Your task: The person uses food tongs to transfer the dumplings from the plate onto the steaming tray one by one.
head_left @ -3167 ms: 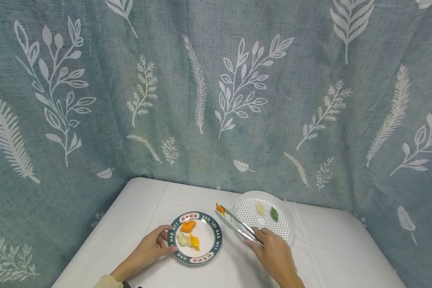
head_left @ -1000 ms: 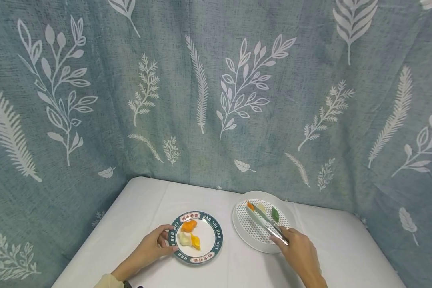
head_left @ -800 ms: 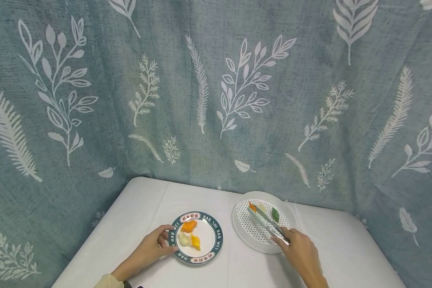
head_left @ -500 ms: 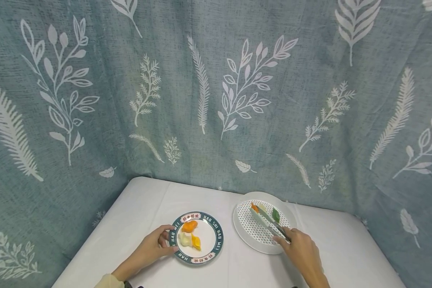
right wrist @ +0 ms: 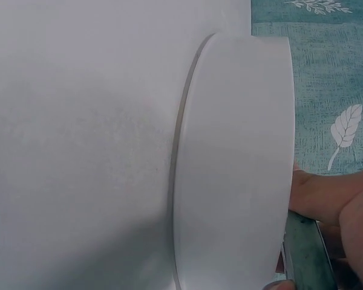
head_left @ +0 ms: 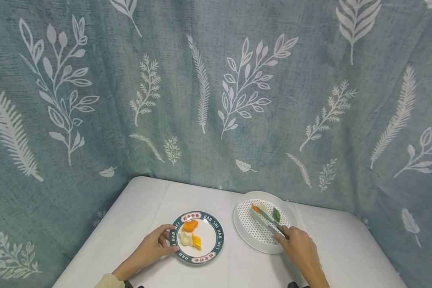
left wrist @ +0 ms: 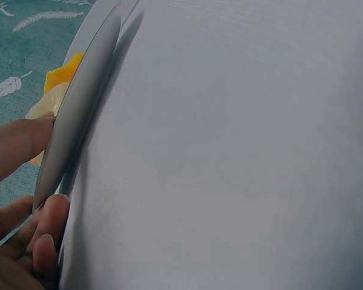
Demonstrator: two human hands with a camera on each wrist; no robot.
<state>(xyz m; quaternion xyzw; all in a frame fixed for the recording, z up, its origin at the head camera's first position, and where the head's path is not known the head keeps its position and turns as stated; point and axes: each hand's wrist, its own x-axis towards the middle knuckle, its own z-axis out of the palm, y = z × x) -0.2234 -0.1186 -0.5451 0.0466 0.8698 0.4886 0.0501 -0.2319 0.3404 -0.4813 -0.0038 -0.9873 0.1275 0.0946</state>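
Note:
On the left, my left hand [head_left: 153, 245] grips the edge of a round plate [head_left: 210, 234] with a green lettered rim. In the left wrist view the thumb is over the rim and fingers are beneath. An orange dumpling [head_left: 190, 226], a pale dumpling [head_left: 185, 239] and a yellow dumpling [head_left: 196, 241] lie on the plate. My right hand [head_left: 300, 246] holds food tongs [head_left: 266, 218] with pale green tips. Another orange dumpling [head_left: 254, 207] is at the tong tips, inside a white perforated round steamer tray [head_left: 240, 228].
In the steamer tray, a pale dumpling [head_left: 262, 207] sits beside the tong tips, and a green dumpling [head_left: 276, 215] is to its right. The tray's tall side wall [right wrist: 236, 157] fills much of the right wrist view. A patterned curtain [head_left: 216, 100] hangs behind the white table [head_left: 158, 200].
My right hand has carried the orange dumpling in the tongs rightward from beside the plate into the steamer tray, then shifted slightly right there. My left hand stays at the plate.

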